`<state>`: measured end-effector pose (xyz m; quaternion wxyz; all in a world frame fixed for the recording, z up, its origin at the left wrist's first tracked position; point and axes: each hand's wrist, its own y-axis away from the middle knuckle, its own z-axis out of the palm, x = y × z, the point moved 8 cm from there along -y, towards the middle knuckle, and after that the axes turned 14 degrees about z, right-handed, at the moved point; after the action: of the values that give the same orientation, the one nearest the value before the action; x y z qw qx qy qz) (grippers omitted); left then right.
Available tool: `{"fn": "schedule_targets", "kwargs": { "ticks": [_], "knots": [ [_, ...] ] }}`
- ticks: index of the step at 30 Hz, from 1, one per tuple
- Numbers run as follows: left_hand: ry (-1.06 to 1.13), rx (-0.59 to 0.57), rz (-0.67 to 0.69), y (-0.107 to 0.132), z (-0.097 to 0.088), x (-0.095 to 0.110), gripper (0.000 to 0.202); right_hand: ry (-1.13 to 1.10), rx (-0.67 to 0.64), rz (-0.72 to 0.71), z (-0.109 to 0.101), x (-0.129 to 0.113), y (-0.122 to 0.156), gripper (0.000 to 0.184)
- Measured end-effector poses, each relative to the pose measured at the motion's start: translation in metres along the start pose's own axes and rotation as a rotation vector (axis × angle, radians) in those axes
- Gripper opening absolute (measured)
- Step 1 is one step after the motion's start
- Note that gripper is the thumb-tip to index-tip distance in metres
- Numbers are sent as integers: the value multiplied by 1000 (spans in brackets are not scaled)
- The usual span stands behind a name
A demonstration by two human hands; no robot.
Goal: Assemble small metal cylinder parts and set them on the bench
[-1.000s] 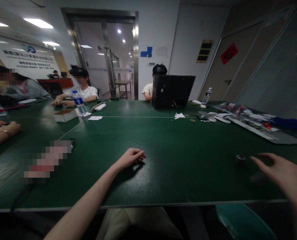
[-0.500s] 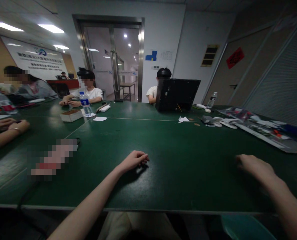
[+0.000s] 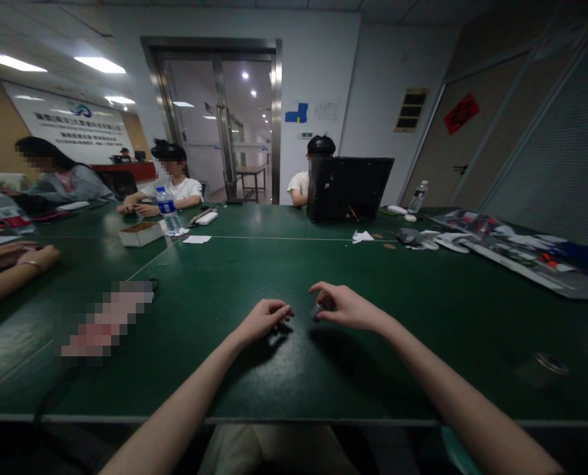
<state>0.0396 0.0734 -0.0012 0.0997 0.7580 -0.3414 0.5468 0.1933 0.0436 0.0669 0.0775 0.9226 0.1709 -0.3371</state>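
Note:
My left hand [image 3: 265, 316] rests low over the green table with its fingers curled together; whatever they may hold is hidden. Just to its right, my right hand [image 3: 349, 307] hovers above the tabletop. Between its thumb and fingers is a small dark-grey, rounded object [image 3: 317, 311], whose exact kind I cannot make out. A gap separates the two hands. Far to the right, near the front edge, stands a short round container [image 3: 551, 363] with a metallic-looking rim, partly blurred.
A co-worker's hands [image 3: 19, 260] lie on the table at left, near a blurred-out flat item [image 3: 108, 320] with a cable. Farther back are an open box [image 3: 140, 235], a water bottle [image 3: 169, 212] and a black case [image 3: 352, 189]. Clutter fills a grey board [image 3: 526, 264] at right.
My right hand has swung from the far right to beside my left hand, now with the small grey object. The round container shows at right. My left hand has stayed put.

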Motion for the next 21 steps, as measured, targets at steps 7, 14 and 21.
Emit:
{"fn": "schedule_targets", "kwargs": {
  "ticks": [7,14,21],
  "knots": [
    [-157,64,106,-1,-10,18,43,-98,-73,-108,54,-13,-31,48],
    [-281,26,142,1,-4,27,30,-188,34,-75,66,1,-29,47],
    [-326,20,175,5,-4,31,30,-181,76,-39,66,3,-33,41]
  ]
}}
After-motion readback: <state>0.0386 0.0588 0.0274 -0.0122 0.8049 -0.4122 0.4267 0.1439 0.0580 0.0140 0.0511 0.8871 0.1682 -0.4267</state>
